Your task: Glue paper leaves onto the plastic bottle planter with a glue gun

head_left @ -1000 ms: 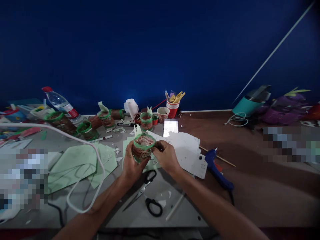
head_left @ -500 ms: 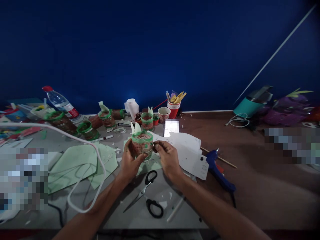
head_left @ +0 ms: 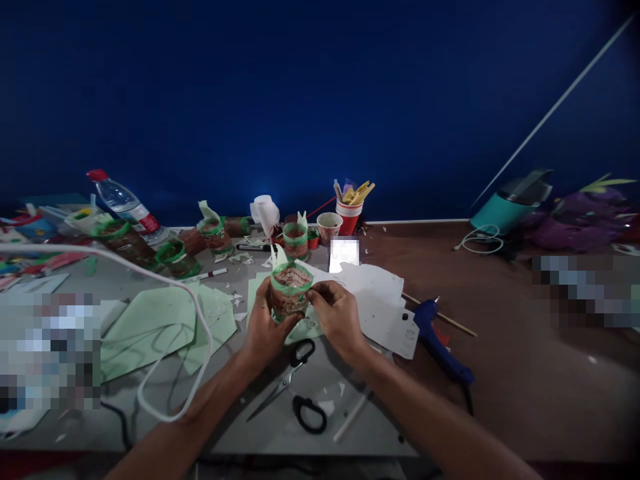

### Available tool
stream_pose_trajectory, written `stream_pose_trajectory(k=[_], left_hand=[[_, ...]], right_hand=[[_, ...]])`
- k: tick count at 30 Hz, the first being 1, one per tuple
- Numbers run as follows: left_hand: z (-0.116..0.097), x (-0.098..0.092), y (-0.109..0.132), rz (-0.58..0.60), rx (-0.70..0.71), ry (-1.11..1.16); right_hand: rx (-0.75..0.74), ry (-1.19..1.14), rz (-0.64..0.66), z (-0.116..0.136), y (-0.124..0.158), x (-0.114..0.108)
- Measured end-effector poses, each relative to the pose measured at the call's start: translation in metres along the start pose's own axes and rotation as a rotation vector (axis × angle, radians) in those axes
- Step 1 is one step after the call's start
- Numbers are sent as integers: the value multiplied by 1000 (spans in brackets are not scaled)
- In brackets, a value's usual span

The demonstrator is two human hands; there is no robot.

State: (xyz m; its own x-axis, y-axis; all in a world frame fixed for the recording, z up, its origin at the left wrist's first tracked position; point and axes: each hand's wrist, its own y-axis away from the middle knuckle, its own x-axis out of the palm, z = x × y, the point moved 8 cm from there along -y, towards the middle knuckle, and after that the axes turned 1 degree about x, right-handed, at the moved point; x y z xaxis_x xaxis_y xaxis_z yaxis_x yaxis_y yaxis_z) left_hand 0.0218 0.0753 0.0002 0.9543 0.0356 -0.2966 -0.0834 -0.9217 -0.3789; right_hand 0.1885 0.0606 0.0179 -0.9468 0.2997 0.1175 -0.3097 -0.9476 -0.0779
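Over the middle of the bench (head_left: 265, 440), our left hand (head_left: 265, 327) grips a green-rimmed brown cup (head_left: 287, 303) with pale, ear-like tips (head_left: 279, 256). Our right hand (head_left: 337, 313), fingers bent, meets its right side; we cannot tell whether it pinches anything. Black-handled scissors (head_left: 285, 384) lie nearer us.

Left hand (head_left: 264, 325) cups the grip from its left, my fingers curled round the outer side, thumb across the near side. Right hand (head_left: 340, 317) sits at the grip's right edge, thumb and index close together. Left forearm (head_left: 205, 403) and right forearm (head_left: 420, 403) splay apart back from the grip.
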Motion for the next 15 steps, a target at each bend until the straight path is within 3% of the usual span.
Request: stream_pose_trajectory(k=[8,15], left_hand=[[-16,-1,0,36,54,-19],[-16,0,1,15,23,23]], right_hand=[[8,-14,102,4,-1,7],[-11,44,77,6,3,6]])
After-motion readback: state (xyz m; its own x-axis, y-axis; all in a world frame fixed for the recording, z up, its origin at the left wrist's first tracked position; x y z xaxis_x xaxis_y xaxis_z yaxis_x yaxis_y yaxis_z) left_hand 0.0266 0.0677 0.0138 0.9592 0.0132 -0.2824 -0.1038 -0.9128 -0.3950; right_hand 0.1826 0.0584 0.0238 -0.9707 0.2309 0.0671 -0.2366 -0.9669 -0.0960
